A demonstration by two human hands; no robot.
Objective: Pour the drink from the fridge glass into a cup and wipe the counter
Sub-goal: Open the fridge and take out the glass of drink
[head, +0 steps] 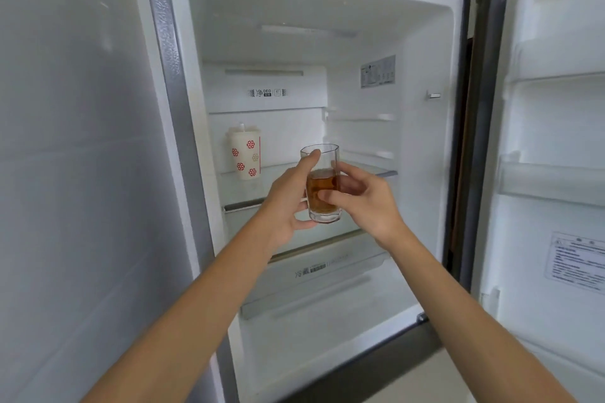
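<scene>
Head view: fridge (425,173) open, door (556,141) swung to the right. Both hands clamped on the glass (322,183), held upright in front of the glass shelf (370,170), clear of it as far as I can tell. Amber drink fills roughly the lower half.

Left hand (288,203): thumb up near the rim, fingers wrapped behind and under the base, wrist slightly cocked. Right hand (363,199): fingers across the front at liquid level, thumb on the far side. Both forearms extended forward and up into the fridge compartment, elbows low.

Step in hand, my read: getting the glass out of the fridge. To do it well:
- keep it vertical, pull straight back toward the body, no tilt until it's over the cup
- support under the base with the left; a cold glass is likely slick, side grip alone is risky
- half full, so slosh margin is decent, but move smoothly
- free one hand once clear to shut the door

Patterned paper cup with lid (245,154) sits at the back left of the same shelf, well apart from the glass. Can't tell if that's the target cup. No tabletop or cloth in view; pour and wipe not yet started.
</scene>
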